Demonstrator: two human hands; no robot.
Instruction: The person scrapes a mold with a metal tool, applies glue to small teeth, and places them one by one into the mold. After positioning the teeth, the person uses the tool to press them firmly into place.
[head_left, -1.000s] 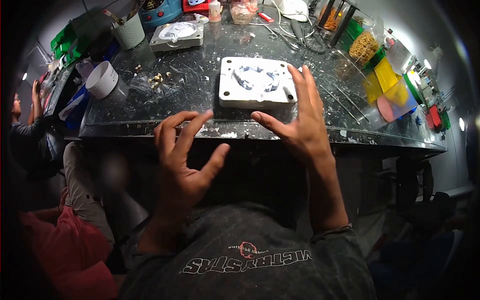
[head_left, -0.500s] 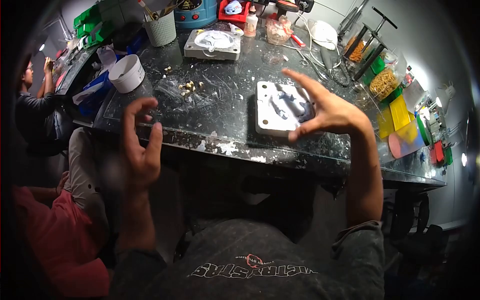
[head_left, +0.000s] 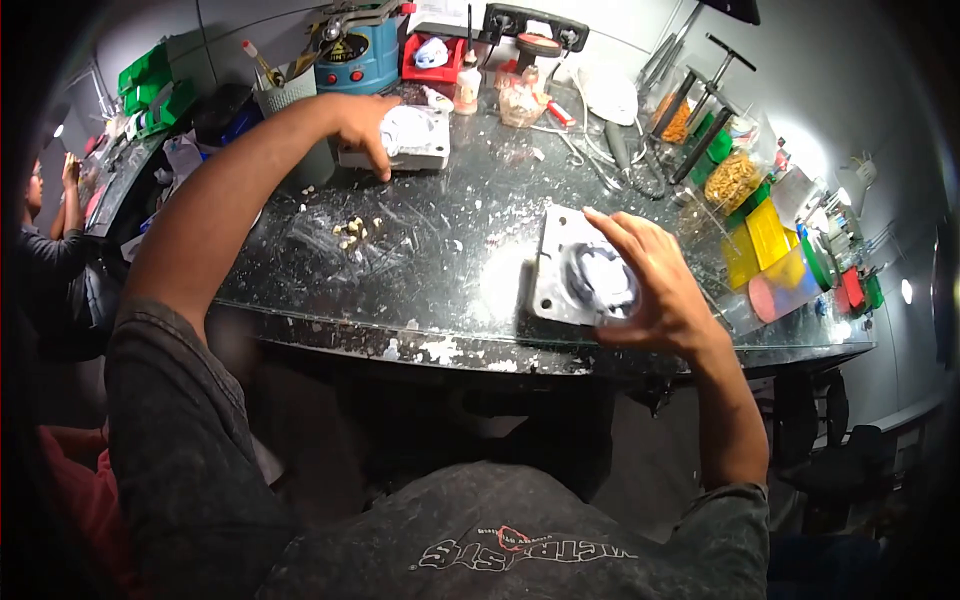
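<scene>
My right hand [head_left: 665, 290] grips the right side of a metal mould half [head_left: 552, 265], with a smooth white and grey shape in its middle. That block sits skewed near the front edge of the bench, its face tipped slightly. My left hand [head_left: 362, 128] reaches across to a second metal mould half [head_left: 420, 157] at the back, which has white plaster-like material in it. The left thumb is at its front edge and the fingers are at its far side, covering its left part. Whether the palm touches it is hidden.
Small yellowish bits [head_left: 352, 232] lie on the scratched black bench [head_left: 450, 290]. Behind stand a blue device [head_left: 345, 50], a red bin [head_left: 420, 58] and a bottle [head_left: 467, 85]. On the right are a cabled handpiece [head_left: 617, 147] and a clear jar [head_left: 790, 285]. A co-worker [head_left: 50, 260] sits far left.
My left hand has moved from above the front edge to the far mould half. My right hand has closed on the near one, which has turned and shifted right. The view has shifted.
</scene>
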